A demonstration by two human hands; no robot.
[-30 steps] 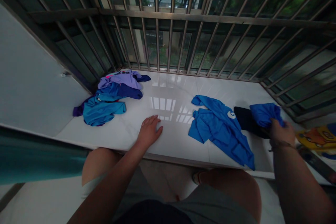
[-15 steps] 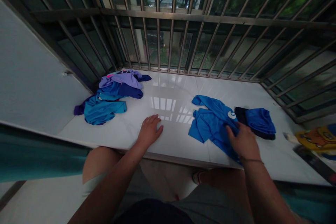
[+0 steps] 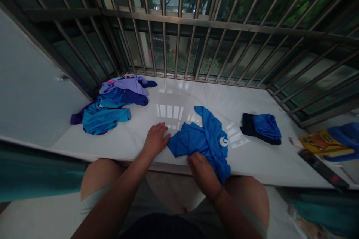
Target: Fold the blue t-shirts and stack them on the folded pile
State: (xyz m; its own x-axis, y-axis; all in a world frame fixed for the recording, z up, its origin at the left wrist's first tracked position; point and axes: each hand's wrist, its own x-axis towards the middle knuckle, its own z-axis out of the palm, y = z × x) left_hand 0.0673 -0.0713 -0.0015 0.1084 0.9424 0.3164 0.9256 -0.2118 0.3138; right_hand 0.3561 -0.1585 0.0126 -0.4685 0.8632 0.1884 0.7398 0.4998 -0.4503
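A crumpled blue shirt (image 3: 209, 134) with a white round print lies on the white ledge (image 3: 179, 93) before me, one sleeve stretched toward the window. At its lower edge, my right hand (image 3: 204, 173) is closed on the fabric with bent fingers, the palm facing down. My left hand (image 3: 155, 140) lies open on the ledge, its thumb beside the shirt's left corner; whether they touch I cannot tell. Part of the shirt's near end hangs by the ledge's front edge, next to my right wrist.
A loose heap of blue and purple clothes (image 3: 112, 104) lies at the left. On the right sit folded dark and blue garments (image 3: 262, 129). Farther right are a yellow and blue item (image 3: 325, 142) and a long dark box (image 3: 322, 170). Metal bars (image 3: 179, 18) line the window.
The blue shirt has slid left, toward my left hand, and away from the folded garments. My right hand has moved left with it. The left hand stays open on the ledge.
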